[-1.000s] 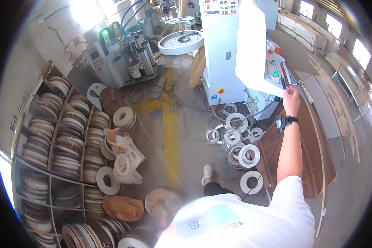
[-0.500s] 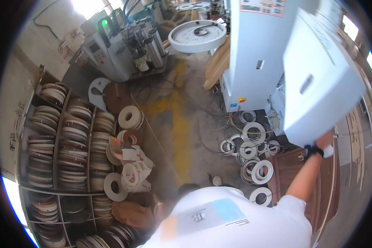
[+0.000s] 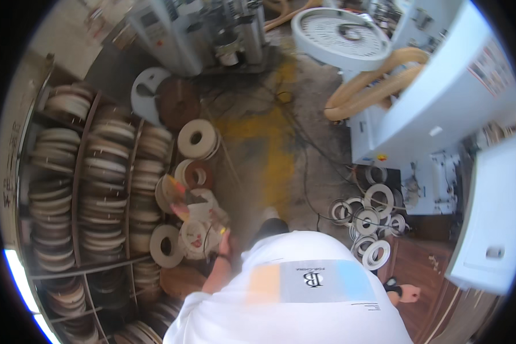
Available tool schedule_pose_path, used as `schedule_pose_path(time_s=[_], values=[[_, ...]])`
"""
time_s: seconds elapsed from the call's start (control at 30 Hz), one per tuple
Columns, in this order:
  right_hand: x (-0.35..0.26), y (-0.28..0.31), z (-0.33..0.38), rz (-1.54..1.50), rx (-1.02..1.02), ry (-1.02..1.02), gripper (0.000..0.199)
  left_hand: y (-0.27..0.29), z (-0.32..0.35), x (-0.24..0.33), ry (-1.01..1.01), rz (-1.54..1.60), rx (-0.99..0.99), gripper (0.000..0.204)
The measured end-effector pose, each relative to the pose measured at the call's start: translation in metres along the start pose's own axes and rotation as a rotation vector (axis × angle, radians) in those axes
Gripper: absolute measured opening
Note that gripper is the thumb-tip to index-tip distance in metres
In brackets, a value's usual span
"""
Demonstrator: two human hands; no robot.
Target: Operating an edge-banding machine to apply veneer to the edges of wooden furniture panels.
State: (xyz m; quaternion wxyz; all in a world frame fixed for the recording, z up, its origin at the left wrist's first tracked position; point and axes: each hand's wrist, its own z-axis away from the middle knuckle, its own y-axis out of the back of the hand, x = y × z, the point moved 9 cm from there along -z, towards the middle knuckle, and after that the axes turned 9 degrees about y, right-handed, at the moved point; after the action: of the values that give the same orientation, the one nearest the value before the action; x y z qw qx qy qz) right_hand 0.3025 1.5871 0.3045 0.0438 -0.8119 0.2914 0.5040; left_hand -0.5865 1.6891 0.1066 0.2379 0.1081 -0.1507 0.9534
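My left hand (image 3: pixel 224 243) hangs low at my left side, blurred, right beside a clear plastic bag (image 3: pixel 203 226) stuffed with tape rolls. Its fingers cannot be made out. My right hand (image 3: pixel 409 294), with a black band on the wrist, is down at my right hip over a dark wooden board (image 3: pixel 427 269). Its fingers look curled in and nothing shows in it. My white shirt (image 3: pixel 292 298) fills the lower middle of the view.
A rack (image 3: pixel 86 189) of edge-banding rolls covers the left. Loose white rolls (image 3: pixel 368 221) lie on the floor by a white machine cabinet (image 3: pixel 441 109), whose open door (image 3: pixel 493 229) is at the right. Beige hoses (image 3: pixel 378 80), a round white disc (image 3: pixel 341 31) and floor cables lie ahead.
My right hand has come down off the white cabinet door to my hip. The view has tilted down and swung left, and my left hand has come into sight by the rolls.
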Motion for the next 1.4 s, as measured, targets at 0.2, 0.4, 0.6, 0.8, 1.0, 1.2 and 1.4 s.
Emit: schedule_pose_path(time_s=[0.2,0.4,0.6,0.8,1.0,1.2,1.4], values=[[-0.169,-0.153,0.312,-0.160,-1.135,-0.084,0.036,-0.140,0.000,0.220,-0.432,-0.408,-0.283,0.040],[-0.401,-0.252,0.587,-0.489,-1.761,0.259,0.020,-0.306,0.099,0.376,-0.701,-0.563,-0.624,0.078],[-0.594,-0.267,0.845,-0.774,-2.311,0.103,0.041,-0.442,0.160,0.476,-0.850,-0.539,-0.970,0.086],[-0.655,-0.305,1.024,-0.735,-2.548,-1.225,0.053,-0.578,0.153,0.569,-0.659,-0.355,-1.289,0.112],[-0.694,-0.417,1.043,-0.887,-2.133,-1.171,0.059,-0.636,0.084,0.662,-0.594,-0.367,-1.052,0.071],[-0.740,-0.495,1.101,-0.987,-1.835,-1.257,0.061,-0.721,-0.056,0.767,0.003,0.126,-1.554,0.074],[-0.803,-0.568,1.114,-1.141,-1.569,-1.136,0.065,-0.895,-0.043,0.849,-0.125,-0.400,-1.614,0.074]])
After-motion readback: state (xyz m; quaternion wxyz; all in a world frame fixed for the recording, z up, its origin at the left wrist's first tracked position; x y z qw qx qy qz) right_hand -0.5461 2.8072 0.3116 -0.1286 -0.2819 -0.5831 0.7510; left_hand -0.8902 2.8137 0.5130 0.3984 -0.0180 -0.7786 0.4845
